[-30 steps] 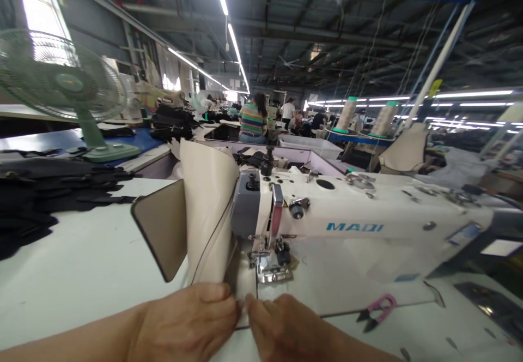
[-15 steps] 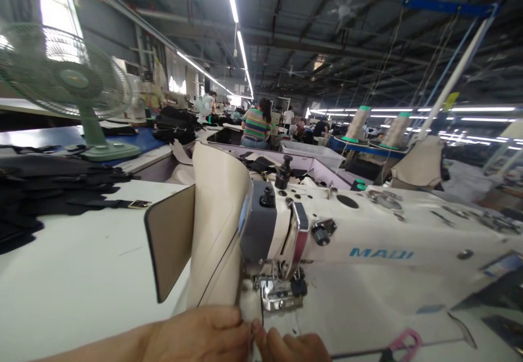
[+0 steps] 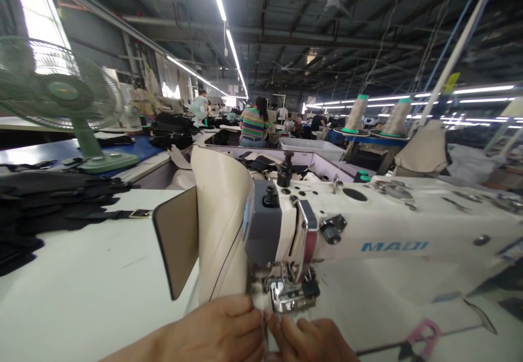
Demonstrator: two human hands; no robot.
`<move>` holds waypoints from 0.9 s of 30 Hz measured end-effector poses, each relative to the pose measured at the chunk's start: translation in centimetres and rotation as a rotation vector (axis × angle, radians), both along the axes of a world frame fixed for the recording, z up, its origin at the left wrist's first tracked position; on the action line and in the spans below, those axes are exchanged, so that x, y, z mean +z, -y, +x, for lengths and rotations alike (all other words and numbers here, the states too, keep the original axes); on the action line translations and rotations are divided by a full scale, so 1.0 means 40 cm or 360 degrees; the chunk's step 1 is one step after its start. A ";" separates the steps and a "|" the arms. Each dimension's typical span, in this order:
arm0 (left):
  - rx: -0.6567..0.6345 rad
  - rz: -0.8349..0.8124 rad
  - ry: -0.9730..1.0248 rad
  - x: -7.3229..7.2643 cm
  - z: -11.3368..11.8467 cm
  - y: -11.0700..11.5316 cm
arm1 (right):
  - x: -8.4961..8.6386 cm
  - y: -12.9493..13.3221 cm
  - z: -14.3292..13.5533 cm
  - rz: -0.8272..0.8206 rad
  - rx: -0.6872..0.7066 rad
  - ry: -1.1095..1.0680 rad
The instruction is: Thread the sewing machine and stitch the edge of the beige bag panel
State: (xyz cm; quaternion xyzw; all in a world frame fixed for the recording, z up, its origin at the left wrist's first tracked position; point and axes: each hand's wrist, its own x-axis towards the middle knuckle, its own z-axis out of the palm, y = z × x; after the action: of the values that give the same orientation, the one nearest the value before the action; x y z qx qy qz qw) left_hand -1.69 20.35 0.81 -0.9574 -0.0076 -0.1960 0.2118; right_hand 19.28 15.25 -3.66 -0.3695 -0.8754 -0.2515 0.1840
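Observation:
A large beige leather-like piece (image 3: 220, 215) with a dark line along it stands curled upright beside the head of a sewing machine (image 3: 392, 225). My left hand (image 3: 220, 329) is closed, its fingers pinching the lower edge of the piece just before the presser foot (image 3: 288, 294). Fingertips almost touching it, my right hand (image 3: 310, 340) is curled and pinches the same edge. The exact grip between the fingertips is partly hidden. Joined to or resting against the left of the beige piece is a stiff brown flap (image 3: 177, 242) with dark edging.
Pink-handled snips (image 3: 425, 336) lie right of my right hand. Black straps (image 3: 61, 198) with a buckle are heaped on the left of the table, below a green fan (image 3: 61, 89). Thread cones (image 3: 355, 114) stand behind the machine. A person in a striped top (image 3: 253, 124) is farther back.
The view has shifted a little, so the machine and both hands appear slightly farther right. My hands keep their pinch at the piece's edge, close to the presser foot.

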 end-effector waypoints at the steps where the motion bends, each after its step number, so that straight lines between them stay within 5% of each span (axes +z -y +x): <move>1: -0.0007 0.0005 -0.0014 0.002 0.001 -0.003 | 0.007 -0.002 -0.002 -0.0004 -0.0002 0.0017; 13: 0.0040 -0.0044 0.0003 0.006 0.002 -0.022 | 0.044 0.013 -0.015 0.0002 0.0013 -0.0107; 27: 0.0082 -0.0008 0.0050 -0.004 0.012 -0.058 | -0.005 0.009 -0.045 -0.0027 -0.0155 -0.0091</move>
State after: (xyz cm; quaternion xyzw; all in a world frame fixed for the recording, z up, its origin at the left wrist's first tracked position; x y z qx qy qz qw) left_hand -1.22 22.66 0.65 -0.9542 -0.0360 -0.2055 0.2143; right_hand 17.47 14.87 -3.84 -0.4203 -0.8528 -0.2422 0.1935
